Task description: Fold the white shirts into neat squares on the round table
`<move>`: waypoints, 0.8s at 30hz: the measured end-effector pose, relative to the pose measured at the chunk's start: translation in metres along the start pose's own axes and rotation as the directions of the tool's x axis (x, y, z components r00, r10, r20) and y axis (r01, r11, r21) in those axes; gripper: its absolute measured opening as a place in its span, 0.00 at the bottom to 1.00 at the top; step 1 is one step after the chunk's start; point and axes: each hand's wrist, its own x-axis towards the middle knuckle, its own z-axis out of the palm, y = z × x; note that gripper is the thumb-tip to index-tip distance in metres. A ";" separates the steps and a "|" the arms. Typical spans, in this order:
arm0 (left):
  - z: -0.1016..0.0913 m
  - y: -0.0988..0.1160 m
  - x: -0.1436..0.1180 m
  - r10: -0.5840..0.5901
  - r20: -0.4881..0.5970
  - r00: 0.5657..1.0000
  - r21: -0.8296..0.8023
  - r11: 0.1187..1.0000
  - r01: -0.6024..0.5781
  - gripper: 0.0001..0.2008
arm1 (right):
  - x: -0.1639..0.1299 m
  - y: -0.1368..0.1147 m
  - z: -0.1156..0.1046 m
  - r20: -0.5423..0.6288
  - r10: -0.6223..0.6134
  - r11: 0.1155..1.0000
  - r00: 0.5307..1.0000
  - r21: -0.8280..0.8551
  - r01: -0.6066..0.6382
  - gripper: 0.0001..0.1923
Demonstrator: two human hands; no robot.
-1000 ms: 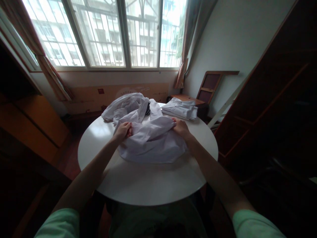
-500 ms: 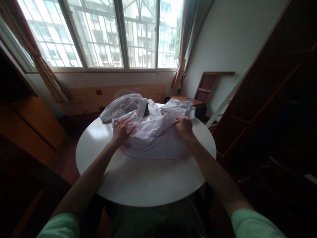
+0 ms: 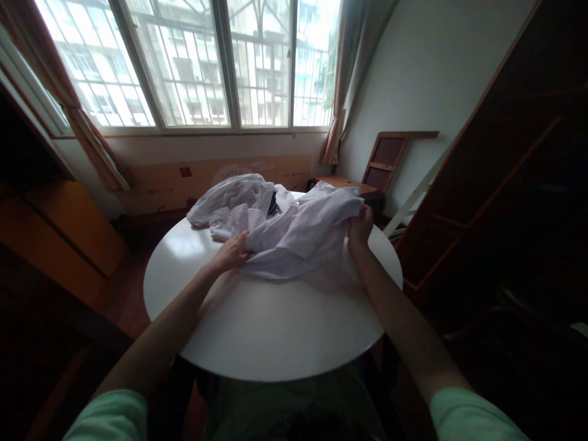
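A white garment (image 3: 294,236), perhaps a shirt, is stretched between my two hands above the round white table (image 3: 275,331). My left hand (image 3: 233,252) is closed on its left edge, thumb on top. Farther right, my right hand (image 3: 361,226) grips the raised right end, its fingers partly hidden by cloth. Behind, a crumpled pile of white clothes (image 3: 225,199) lies at the table's back left, with a dark striped piece (image 3: 274,204) showing beside it. Another folded white cloth (image 3: 328,191) lies at the back right, partly covered by the held garment.
A wooden chair (image 3: 386,159) and a low brown cabinet (image 3: 337,182) stand behind the table at right. A long cardboard box (image 3: 160,184) leans under the barred window (image 3: 197,67). Dark wooden furniture (image 3: 441,245) rises close on the right; an orange-brown cabinet (image 3: 59,226) stands left.
My right hand has moved right and slightly up, pulling the garment's right end with it. My left hand has shifted slightly down and right. The garment's front edge has risen from the table's middle.
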 end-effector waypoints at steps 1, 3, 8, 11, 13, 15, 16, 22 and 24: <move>0.000 0.004 -0.001 -0.004 0.031 1.000 -0.017 1.000 0.005 0.26 | 0.001 0.000 0.001 0.018 0.026 1.000 1.000 -0.012 -0.026 0.19; -0.002 0.016 -0.005 -0.023 0.108 0.994 -0.043 0.999 0.028 0.18 | 0.002 0.000 0.003 0.053 0.059 0.998 0.997 -0.026 -0.057 0.21; -0.005 0.068 -0.026 0.225 0.521 0.823 -0.443 0.896 0.036 0.06 | -0.006 0.006 0.014 0.163 -0.014 1.000 0.987 -0.016 0.017 0.24; -0.002 0.096 -0.040 0.377 0.714 0.591 -0.614 0.743 0.268 0.07 | -0.018 0.013 0.022 0.402 -0.077 0.996 0.912 0.063 0.056 0.27; -0.002 0.104 -0.043 0.446 0.734 0.512 -0.657 0.655 0.373 0.10 | -0.027 0.015 0.026 0.594 -0.105 0.993 0.798 0.103 0.053 0.30; -0.005 0.101 -0.039 0.449 0.675 0.586 -0.721 0.570 0.395 0.14 | -0.034 0.013 0.026 0.694 -0.124 0.992 0.710 0.098 0.077 0.33; -0.007 0.095 -0.034 0.396 0.604 0.692 -0.766 0.528 0.366 0.16 | -0.035 0.010 0.025 0.698 -0.129 0.992 0.705 0.082 0.101 0.33; -0.008 0.040 -0.003 -0.132 -0.065 0.989 -0.697 0.715 0.050 0.14 | -0.012 0.000 0.002 0.384 -0.003 0.879 0.923 -0.439 0.185 0.20; 0.001 0.030 -0.001 -0.130 -0.044 0.991 -0.636 0.768 0.072 0.16 | -0.006 0.005 -0.003 0.392 0.112 0.740 0.913 -0.646 0.186 0.24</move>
